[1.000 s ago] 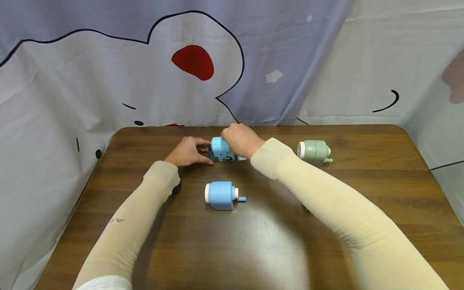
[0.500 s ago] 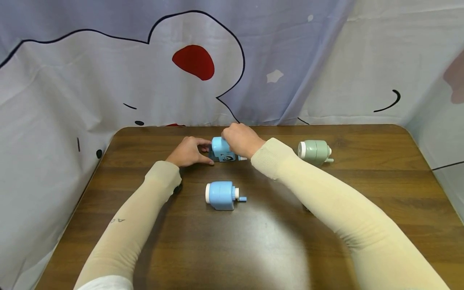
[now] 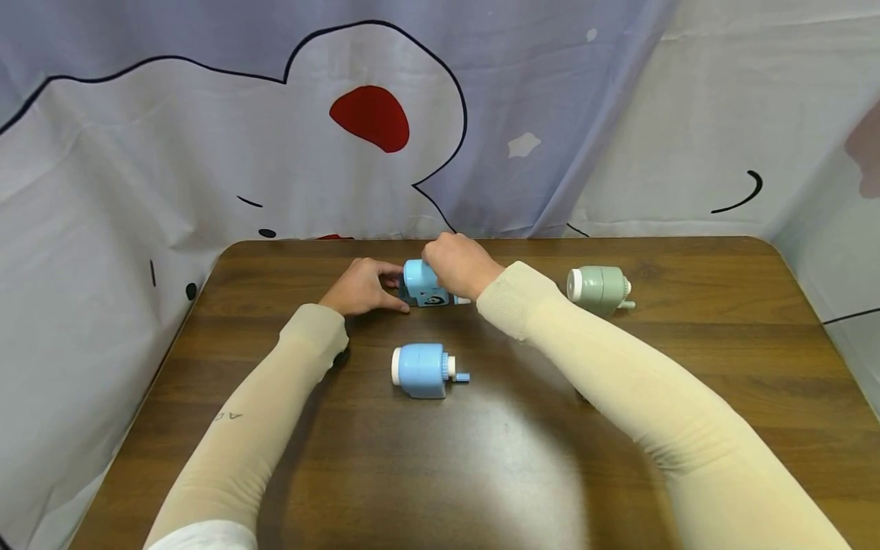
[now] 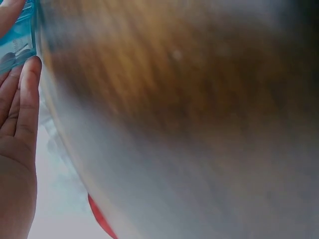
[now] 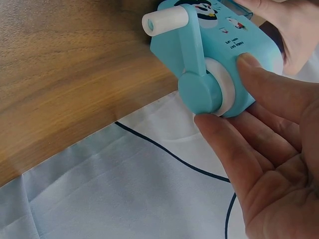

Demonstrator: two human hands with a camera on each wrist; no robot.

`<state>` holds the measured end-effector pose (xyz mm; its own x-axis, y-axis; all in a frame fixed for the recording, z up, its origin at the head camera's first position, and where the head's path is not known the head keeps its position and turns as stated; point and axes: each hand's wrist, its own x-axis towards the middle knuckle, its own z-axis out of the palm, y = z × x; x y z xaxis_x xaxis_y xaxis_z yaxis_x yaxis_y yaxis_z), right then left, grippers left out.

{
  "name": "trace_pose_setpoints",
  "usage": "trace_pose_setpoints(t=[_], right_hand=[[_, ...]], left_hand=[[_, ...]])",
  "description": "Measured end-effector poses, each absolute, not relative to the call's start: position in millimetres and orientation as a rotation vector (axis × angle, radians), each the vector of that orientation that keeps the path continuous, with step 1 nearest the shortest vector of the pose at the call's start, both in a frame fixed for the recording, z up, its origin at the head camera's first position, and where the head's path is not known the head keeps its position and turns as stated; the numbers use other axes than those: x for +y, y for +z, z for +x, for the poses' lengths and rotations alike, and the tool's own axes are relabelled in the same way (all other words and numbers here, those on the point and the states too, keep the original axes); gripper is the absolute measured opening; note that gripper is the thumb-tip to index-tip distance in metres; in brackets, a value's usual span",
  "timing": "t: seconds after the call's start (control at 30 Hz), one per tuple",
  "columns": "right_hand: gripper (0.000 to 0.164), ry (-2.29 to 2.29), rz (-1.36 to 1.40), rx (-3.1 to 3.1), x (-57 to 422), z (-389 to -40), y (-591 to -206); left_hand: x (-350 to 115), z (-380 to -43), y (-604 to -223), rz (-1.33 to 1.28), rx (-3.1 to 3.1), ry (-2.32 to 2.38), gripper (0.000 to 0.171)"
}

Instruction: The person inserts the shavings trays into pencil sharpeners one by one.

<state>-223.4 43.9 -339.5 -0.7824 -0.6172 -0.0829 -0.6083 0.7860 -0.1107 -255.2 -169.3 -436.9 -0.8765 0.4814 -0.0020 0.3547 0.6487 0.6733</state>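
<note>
Sharpener [image 5: 229, 45] btwn 2 hands [image 3: 363, 287] [image 3: 462, 266]; clear drawer [image 4: 24, 41], contents unclear.

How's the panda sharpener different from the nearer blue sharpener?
The panda sharpener is printed; the nearer blue sharpener looks plain in the head view. The panda sharpener's crank grip is white; the nearer blue sharpener's is blue. The left hand and right hand hold the panda sharpener; the nearer blue sharpener sits untouched. Both are crank-handled.

Across the top of your head view hangs a printed curtain [image 3: 440, 114]; below, you have a wooden table [image 3: 385, 473], glare [image 3: 512, 466] at lower centre.
</note>
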Motion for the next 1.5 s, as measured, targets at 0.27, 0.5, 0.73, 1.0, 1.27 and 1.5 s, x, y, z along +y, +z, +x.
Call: trace_pose_setpoints(t=[0.27, 0.5, 0.73, 1.0, 1.27, 1.5], right_hand=[[0.023, -0.115, -0.979, 2.864, 43, -223, -339], [0.022, -0.116, -0.990, 2.868, 42, -223, -340], [0.018, -0.097, -1.005, 2.882, 42, -224, -341], [0.020, -0.093, -0.989, 2.874, 42, -225, -341], [0.021, -0.110, -0.987, 2.871, 44, -224, -340], [0.021, -0.112, -0.986, 2.864, 43, -224, -341]], left_hand=[[-167, -256, -437, 0.706, 2.683, 1.026, 0.061], [-163, -256, -436, 0.704, 2.685, 1.016, 0.059], [-159, -256, -435, 0.756, 2.664, 1.015, 0.056], [-156, -257, -435, 0.778, 2.678, 1.001, 0.049], [-153, -257, -433, 0.756, 2.684, 1.003, 0.047], [-151, -257, -435, 0.743, 2.651, 1.033, 0.049]])
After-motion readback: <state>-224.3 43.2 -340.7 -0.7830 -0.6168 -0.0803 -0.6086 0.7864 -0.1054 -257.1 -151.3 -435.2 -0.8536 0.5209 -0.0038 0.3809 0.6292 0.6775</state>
